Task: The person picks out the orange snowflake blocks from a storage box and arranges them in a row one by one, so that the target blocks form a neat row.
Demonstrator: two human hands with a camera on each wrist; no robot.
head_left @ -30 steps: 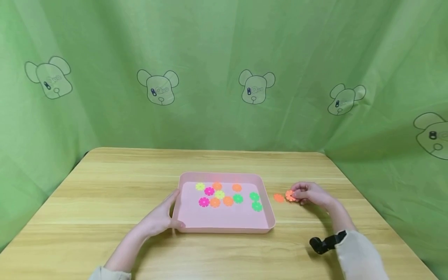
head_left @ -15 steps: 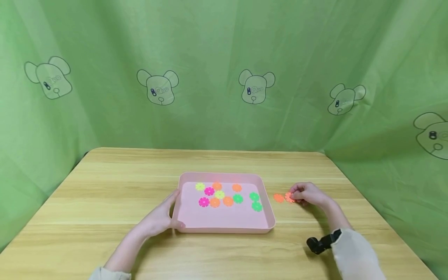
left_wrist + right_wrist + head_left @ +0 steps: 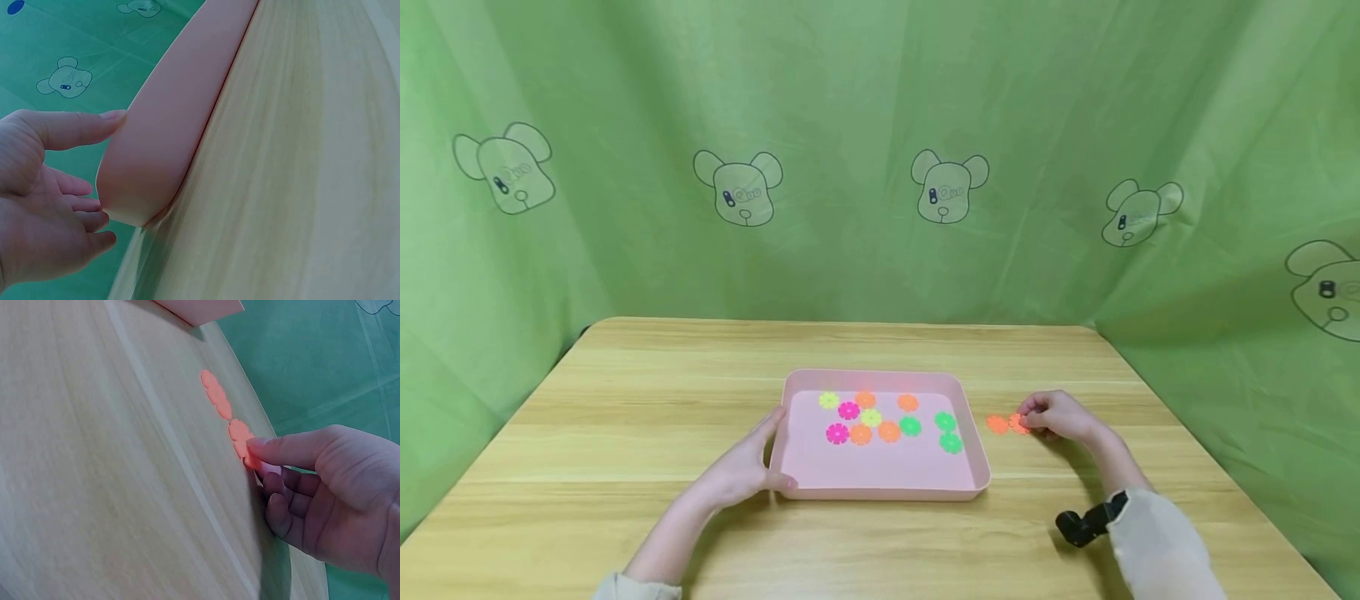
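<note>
My left hand (image 3: 741, 471) spreads wide against the pink tray (image 3: 880, 494); right of it, my right hand (image 3: 1060, 414) pinches a notched orange disc (image 3: 239, 434). Pushing too hard could skid the second orange disc (image 3: 215, 394), loose on the table (image 3: 625, 400).

Faint lettering (image 3: 951, 192), seemingly "Quo", on bear heads (image 3: 943, 208), green curtain (image 3: 850, 83)

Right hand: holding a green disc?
No, in the right wrist view the right hand pinches an orange disc.
</note>
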